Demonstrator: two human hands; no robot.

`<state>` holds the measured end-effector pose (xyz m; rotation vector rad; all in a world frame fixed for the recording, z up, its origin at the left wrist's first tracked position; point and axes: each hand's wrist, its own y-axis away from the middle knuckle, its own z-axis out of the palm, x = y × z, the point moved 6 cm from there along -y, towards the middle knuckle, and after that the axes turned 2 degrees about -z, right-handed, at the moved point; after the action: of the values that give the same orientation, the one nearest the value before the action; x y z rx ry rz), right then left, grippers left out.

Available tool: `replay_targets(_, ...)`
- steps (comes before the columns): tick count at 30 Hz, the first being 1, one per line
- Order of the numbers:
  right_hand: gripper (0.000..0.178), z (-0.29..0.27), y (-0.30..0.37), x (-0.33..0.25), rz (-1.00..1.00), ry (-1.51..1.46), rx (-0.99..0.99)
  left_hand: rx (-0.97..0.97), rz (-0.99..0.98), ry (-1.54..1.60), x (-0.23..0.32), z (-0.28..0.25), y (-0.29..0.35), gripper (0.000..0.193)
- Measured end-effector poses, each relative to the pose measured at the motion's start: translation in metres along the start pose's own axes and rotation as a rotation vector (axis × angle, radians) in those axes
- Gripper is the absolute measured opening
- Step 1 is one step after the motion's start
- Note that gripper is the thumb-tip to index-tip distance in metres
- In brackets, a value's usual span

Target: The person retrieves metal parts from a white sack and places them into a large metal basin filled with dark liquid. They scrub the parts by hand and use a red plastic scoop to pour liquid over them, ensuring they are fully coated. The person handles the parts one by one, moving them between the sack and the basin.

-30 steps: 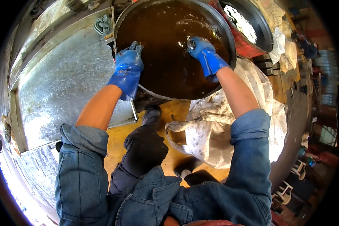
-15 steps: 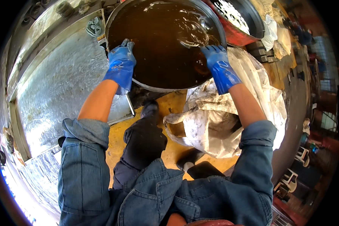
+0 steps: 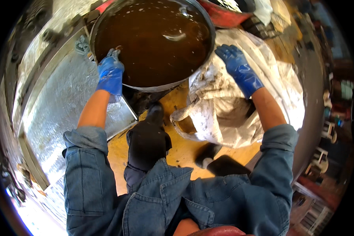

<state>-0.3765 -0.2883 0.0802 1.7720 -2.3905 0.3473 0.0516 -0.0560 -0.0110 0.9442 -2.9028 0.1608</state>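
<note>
Beside the tub (image 3: 158, 89), right hand (image 3: 236, 63) (blue-gloved).

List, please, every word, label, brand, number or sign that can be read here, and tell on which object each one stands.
No text can be read on anything in this view.
Left blue glove: pale streaks; print or glare, I cannot tell.
Right blue glove: shiny streaks, no readable print.
White bulk bag: dark stains, no readable writing.
Tan sack, upper right: too blurred to tell whether it has print.
</note>
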Motion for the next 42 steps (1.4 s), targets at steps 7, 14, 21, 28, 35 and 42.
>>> replay_targets(7, 0.035, -0.044, 0.157, 0.042, 0.357, -0.322, 0.288, 0.153, 0.262, 0.094, -0.004, -0.004, 0.002, 0.05)
replay_targets(14, 0.028, 0.12, 0.312, -0.016, 0.769, -0.498, -0.667, -0.021, 0.158, 0.059, 0.007, -0.004, 0.008, 0.05)
replay_targets(21, 0.036, 0.242, 0.321, 0.025, 0.922, -0.207, -0.44, -0.055, 0.24, 0.031, -0.031, 0.006, -0.011, 0.059)
replay_targets(28, 0.037, 0.333, 0.318, 0.031, 1.138, -0.326, -0.457, -0.219, 0.168, 0.175, -0.054, 0.006, -0.021, 0.058)
replay_targets(35, 0.038, 0.34, 0.308, 0.031, 1.291, -0.422, -0.35, -0.205, 0.296, 0.276, -0.092, 0.005, -0.034, 0.055)
replay_targets(42, 0.039, 0.353, 0.275, 0.078, 1.552, -0.456, -0.275, -0.252, 0.27, 0.301, -0.089, 0.015, -0.056, 0.052)
